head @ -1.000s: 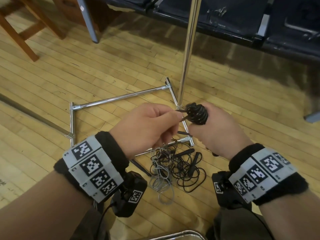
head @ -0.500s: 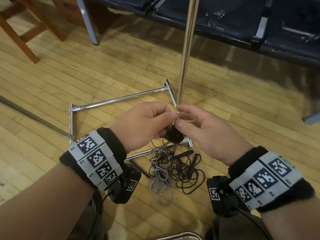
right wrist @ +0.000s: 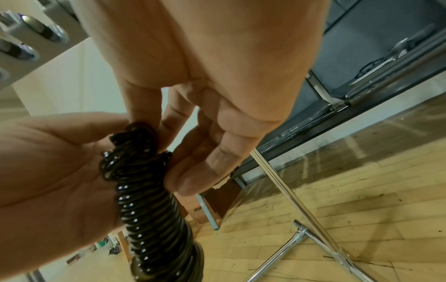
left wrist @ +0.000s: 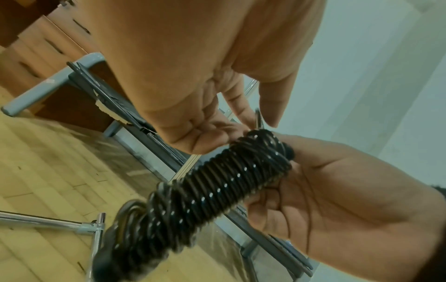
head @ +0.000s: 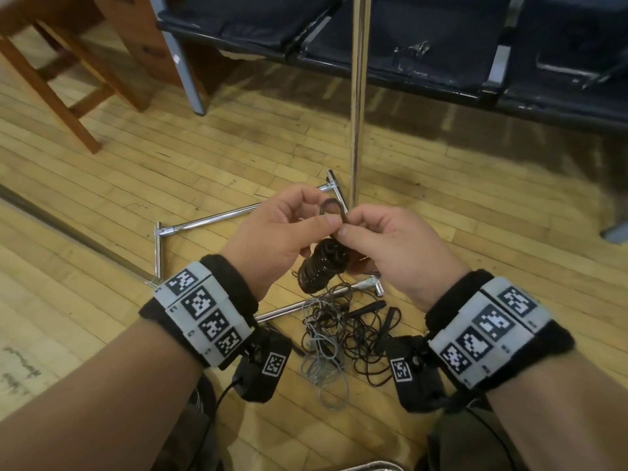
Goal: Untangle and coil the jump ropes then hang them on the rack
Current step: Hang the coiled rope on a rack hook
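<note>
- We wear a black padded band on the left wrist [head: 217, 307]; it carries a pale grey plate with four square black-and-white coded markers in a row.
- We wear a matching band and four-marker plate on the right wrist [head: 489, 331].
- A black camera unit [head: 265, 368] hangs under the left wrist, bearing one coded marker; a thin black cable leaves it.
- A second black camera unit [head: 413, 372] with one marker hangs under the right wrist.
- Both forearms are bare.
</note>
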A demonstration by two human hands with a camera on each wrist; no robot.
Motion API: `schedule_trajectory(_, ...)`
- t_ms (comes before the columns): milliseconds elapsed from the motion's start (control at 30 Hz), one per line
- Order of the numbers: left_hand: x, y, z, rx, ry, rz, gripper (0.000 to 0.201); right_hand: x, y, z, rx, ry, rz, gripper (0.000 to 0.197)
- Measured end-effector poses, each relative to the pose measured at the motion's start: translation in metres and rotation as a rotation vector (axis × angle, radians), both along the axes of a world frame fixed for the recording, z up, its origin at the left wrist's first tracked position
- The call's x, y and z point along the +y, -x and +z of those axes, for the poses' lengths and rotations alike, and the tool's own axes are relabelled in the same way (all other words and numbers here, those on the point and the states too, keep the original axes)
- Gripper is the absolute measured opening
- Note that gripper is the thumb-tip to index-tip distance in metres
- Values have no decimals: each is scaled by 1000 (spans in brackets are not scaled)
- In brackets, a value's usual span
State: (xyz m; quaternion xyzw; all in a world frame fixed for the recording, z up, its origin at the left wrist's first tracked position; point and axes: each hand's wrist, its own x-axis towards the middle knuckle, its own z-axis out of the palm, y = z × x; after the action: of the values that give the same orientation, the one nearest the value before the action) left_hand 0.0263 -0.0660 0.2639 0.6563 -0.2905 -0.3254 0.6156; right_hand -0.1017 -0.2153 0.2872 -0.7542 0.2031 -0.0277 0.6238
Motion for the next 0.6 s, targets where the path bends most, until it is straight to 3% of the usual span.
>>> schedule_trajectory(133,10,12,15,-95,-27,38,10,6,3,22,-34,-66,-90,14)
schedule_trajectory(267,20,17,56,-157,-34,80,15,15,16,56,-126,-76,-93,12)
schedule_trajectory(400,25,17,118,-320,-84,58,9,24,25,98,-219,-72,-101,13)
schedule_trajectory(600,24,4,232,-628,-63,146,7,23,10,196,-435,98,-154,17)
